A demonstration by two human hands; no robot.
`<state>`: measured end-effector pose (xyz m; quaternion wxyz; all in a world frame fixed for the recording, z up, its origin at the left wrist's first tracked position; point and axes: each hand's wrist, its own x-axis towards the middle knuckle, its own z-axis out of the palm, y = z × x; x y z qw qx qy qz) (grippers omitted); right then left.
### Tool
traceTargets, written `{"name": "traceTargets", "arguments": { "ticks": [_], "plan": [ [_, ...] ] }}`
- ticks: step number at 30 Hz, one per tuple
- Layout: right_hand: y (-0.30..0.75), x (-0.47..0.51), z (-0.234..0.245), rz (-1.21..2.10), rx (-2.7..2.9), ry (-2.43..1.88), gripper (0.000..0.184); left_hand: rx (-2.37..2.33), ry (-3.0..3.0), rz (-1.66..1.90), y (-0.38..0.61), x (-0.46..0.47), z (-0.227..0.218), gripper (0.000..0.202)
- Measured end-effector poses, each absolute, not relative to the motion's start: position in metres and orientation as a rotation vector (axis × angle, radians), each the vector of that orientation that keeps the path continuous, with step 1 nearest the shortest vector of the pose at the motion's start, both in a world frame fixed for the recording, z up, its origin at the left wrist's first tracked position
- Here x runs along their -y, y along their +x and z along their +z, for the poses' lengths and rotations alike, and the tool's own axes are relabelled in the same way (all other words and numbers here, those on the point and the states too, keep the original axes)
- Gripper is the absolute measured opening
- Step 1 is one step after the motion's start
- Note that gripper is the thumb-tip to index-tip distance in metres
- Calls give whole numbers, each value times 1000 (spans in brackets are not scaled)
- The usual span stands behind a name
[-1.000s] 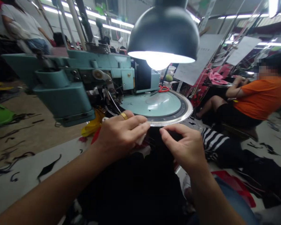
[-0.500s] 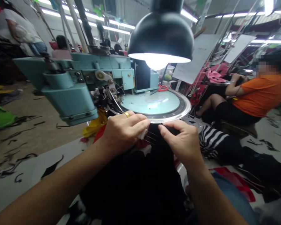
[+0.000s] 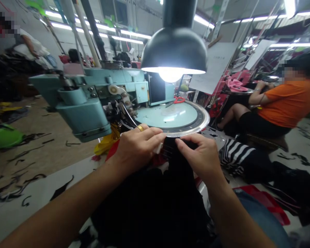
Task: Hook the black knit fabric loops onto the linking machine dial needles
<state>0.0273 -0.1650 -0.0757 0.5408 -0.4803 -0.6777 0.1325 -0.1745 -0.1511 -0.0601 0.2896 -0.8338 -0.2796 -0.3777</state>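
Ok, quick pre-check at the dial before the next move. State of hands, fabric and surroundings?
1. Left hand: ok, holds the black knit fabric just below the dial rim.
2. Right hand: ok, pinches the same fabric beside the left hand.
3. Fabric on the toothed metal dial rim: cannot tell, fingers and dark knit hide the contact.
4. Gold ring on the left hand: not ok, worn close to the teeth.
5. Red-handled scissors: ok, beyond the dial, away from both hands.
6. Dome lamp: ok, lit above the dial.
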Motion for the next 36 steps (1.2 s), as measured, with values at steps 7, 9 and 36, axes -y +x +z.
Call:
{"name": "traceTargets", "arguments": {
  "ticks": [7, 9, 36],
  "plan": [
    [26, 166, -76, 382, 1583, -1045, 8, 735, -2359, -1047, -180, 145, -53, 8],
    [24, 167, -76, 371, 1571, -1050, 7, 685, -2324, -1060, -181, 143, -56, 9],
    [35, 161, -86, 260, 1522, -1078, 9, 1412, -2519, -267, -150, 137, 0, 24]
  ]
}}
